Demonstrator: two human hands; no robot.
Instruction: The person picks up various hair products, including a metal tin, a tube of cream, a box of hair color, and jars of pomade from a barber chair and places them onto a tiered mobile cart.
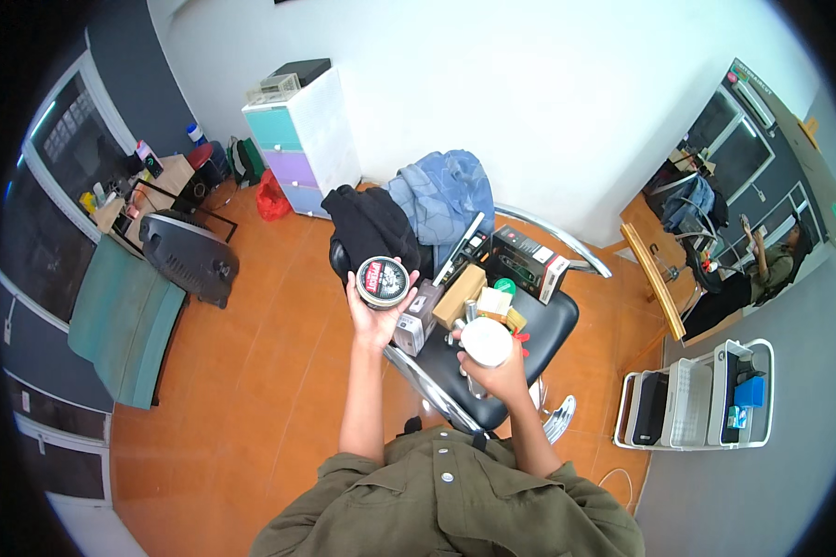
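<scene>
A round black tin [383, 282] with a printed lid rests in my left hand [375, 322], fingers curled around its sides. My right hand [496, 372] grips a white-topped round container [487, 342], whose lower part is mostly hidden. Both hands are above a black padded salon chair [554, 334] with chrome armrests. On its seat, beyond and between my hands, lie a brown cardboard box [460, 296], a grey product box [418, 317], a black product box [526, 261] and a green round lid [505, 286]. Small metallic items stand close to my right hand.
Black cloth [373, 230] and blue denim [449, 191] drape over the chair's back. Against the right wall are a white basket rack [690, 400] and a wood-framed mirror [745, 209]. To the left stand a teal bench [122, 327], a grey wheeled appliance [188, 254] and a drawer cabinet [324, 132].
</scene>
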